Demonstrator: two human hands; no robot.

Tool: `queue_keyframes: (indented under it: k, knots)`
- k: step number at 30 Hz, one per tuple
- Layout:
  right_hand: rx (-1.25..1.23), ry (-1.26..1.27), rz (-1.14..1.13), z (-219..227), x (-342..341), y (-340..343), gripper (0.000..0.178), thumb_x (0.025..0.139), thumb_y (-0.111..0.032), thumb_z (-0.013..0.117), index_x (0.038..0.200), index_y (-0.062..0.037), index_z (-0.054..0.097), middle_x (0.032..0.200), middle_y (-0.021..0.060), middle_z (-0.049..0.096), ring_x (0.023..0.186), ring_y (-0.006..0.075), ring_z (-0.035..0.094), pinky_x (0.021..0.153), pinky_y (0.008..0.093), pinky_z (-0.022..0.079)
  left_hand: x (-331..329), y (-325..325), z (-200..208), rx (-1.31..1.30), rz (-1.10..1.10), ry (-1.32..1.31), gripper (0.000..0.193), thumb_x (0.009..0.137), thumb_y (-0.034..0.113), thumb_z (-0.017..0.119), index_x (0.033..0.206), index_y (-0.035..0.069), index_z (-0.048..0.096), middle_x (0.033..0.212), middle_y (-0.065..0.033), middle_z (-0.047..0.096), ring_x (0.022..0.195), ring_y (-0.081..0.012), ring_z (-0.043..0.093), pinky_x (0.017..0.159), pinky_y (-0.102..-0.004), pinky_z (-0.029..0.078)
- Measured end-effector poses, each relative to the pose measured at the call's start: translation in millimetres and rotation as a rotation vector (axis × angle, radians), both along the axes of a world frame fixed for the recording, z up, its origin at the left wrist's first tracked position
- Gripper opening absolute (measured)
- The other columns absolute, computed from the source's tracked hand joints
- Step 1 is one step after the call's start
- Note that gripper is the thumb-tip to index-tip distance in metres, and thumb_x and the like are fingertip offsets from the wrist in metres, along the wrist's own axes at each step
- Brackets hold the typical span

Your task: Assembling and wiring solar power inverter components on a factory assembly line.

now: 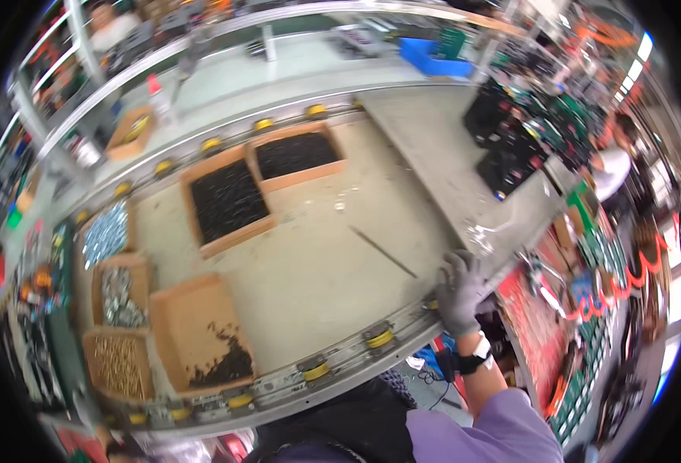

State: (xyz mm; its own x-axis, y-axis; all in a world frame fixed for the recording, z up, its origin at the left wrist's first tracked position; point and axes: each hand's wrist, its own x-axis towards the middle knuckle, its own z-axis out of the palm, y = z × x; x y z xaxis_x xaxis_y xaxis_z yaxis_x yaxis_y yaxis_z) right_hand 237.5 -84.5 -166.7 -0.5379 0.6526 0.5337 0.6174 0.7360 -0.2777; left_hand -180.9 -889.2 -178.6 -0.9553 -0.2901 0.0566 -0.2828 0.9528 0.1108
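My right hand (460,292), in a grey glove, is at the near corner of a grey flat panel (425,147) beside the line's near rail. Its fingers point forward, look stretched out and seem to rest on the panel's edge; blur hides the exact contact. Nothing shows in its grasp. A white band and a dark strap circle the wrist, below a purple sleeve. My left hand is out of sight. Left of the panel, a thin dark rod (383,251) lies on the pale work surface (317,270), near a few small bright bits (340,205).
Cardboard trays hold black parts (229,201), more black parts (296,153), bluish parts (107,234), silver parts (121,297), brass-coloured pieces (121,364) and small dark pieces (225,363). Yellow rollers (379,334) line the rails. Black items (518,143) are heaped at far right, near another person (612,166).
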Motion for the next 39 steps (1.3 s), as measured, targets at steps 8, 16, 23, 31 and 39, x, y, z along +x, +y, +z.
queue_keyframes:
  k: [8,16,23,31,39]
  knots:
    - [0.065,0.002,0.007,14,-9,-4,0.032,0.080,-0.010,0.071,0.111,-0.0120,0.063,0.110,0.0104,0.060,0.104,0.0335,0.057,0.090,0.0459,0.046,24,58,21,-0.225,0.108,-0.012,0.070,0.100,0.065,0.042,0.116,0.004,0.071,0.107,-0.0222,0.073,0.097,-0.0414,0.068,0.083,-0.0506,0.053]
    - [0.065,0.021,0.010,14,-7,-3,0.031,0.080,-0.008,0.071,0.109,-0.0112,0.063,0.109,0.0103,0.060,0.104,0.0331,0.058,0.090,0.0456,0.047,86,178,57,-0.337,-0.025,-0.080,0.084,0.095,0.081,0.033,0.111,0.011,0.077,0.111,-0.0150,0.075,0.094,-0.0341,0.073,0.080,-0.0487,0.056]
    - [0.038,0.119,0.142,7,1,-4,0.045,0.074,0.007,0.062,0.117,-0.0037,0.062,0.116,0.0207,0.060,0.110,0.0407,0.058,0.092,0.0487,0.048,148,264,43,-0.173,-0.206,0.082,0.049,0.087,0.050,0.072,0.106,0.006,0.069,0.121,-0.0163,0.069,0.109,-0.0393,0.066,0.088,-0.0490,0.054]
    - [-0.034,0.095,0.302,25,-36,-33,0.028,0.087,0.003,0.064,0.115,-0.0026,0.062,0.113,0.0168,0.060,0.108,0.0376,0.058,0.095,0.0467,0.047,223,365,72,0.005,-0.563,0.015,0.055,0.084,0.046,0.075,0.124,0.010,0.065,0.121,-0.0182,0.067,0.101,-0.0369,0.069,0.079,-0.0463,0.058]
    - [-0.362,0.102,1.039,66,-112,-163,0.044,0.078,-0.001,0.073,0.120,-0.0021,0.060,0.111,0.0183,0.062,0.099,0.0372,0.061,0.082,0.0462,0.051,245,395,74,0.647,-1.203,-0.117,0.045,0.090,0.032,0.073,0.128,0.009,0.065,0.133,-0.0131,0.066,0.121,-0.0331,0.064,0.095,-0.0411,0.055]
